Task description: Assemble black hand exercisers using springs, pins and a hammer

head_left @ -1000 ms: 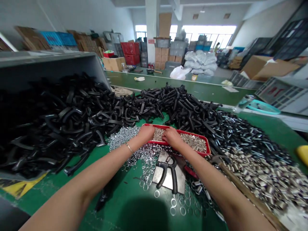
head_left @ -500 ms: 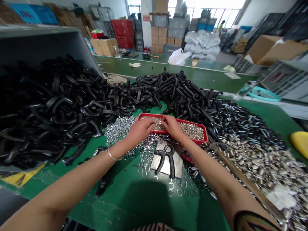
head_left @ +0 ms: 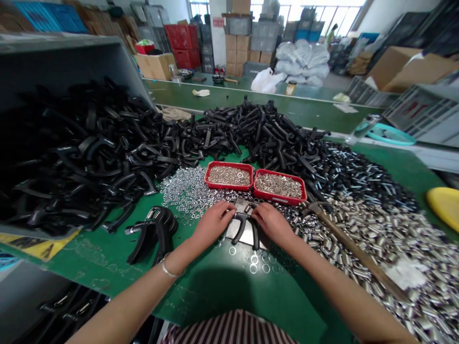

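A black hand-grip part (head_left: 245, 225) lies on a small metal plate (head_left: 245, 232) on the green table. My left hand (head_left: 213, 223) rests at its left side with fingers curled onto its top. On the right side, my right hand (head_left: 273, 223) pinches at the same top end. What the fingertips hold is too small to make out. Just beyond the hands stand two red trays (head_left: 229, 175) filled with small silver parts. Loose silver rings (head_left: 186, 193) are scattered around the plate.
A big heap of black plastic handles (head_left: 89, 153) spills from a grey bin at the left and back. Silver tubes (head_left: 387, 239) cover the right side, with a hammer (head_left: 344, 239) lying on them. Assembled black grips (head_left: 154, 231) sit at the left. A yellow dish (head_left: 444, 200) is far right.
Both hands have drawn back from the red trays to the black part on the metal plate. The view has tilted down and the assembled grips have come into sight at the left.
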Action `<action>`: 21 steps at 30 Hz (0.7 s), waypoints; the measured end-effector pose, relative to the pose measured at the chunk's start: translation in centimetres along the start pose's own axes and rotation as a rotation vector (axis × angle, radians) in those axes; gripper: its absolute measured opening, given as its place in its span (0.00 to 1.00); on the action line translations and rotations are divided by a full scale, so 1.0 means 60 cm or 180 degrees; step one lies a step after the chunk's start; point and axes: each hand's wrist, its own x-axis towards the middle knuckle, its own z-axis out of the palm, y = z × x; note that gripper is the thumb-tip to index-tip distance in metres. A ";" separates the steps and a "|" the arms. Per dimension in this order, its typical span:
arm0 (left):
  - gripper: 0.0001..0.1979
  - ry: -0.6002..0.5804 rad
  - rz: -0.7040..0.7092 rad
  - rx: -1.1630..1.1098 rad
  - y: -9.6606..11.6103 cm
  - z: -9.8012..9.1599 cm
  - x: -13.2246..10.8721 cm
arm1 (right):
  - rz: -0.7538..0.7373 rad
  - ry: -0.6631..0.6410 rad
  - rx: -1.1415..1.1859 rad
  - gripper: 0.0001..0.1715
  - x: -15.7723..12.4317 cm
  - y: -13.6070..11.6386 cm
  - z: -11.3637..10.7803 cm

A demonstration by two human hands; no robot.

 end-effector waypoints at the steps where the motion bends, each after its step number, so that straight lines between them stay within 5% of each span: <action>1: 0.09 -0.0097 0.0127 0.0174 0.004 0.011 0.007 | -0.0074 -0.0009 -0.0218 0.09 0.003 -0.003 0.004; 8: 0.11 -0.0349 0.0681 0.1389 0.001 0.071 0.037 | -0.0471 0.0107 -0.0856 0.12 0.005 -0.008 0.021; 21: 0.11 -0.0395 0.1226 0.2026 -0.003 0.085 0.029 | -0.0451 0.0171 -0.0988 0.14 -0.011 -0.009 0.044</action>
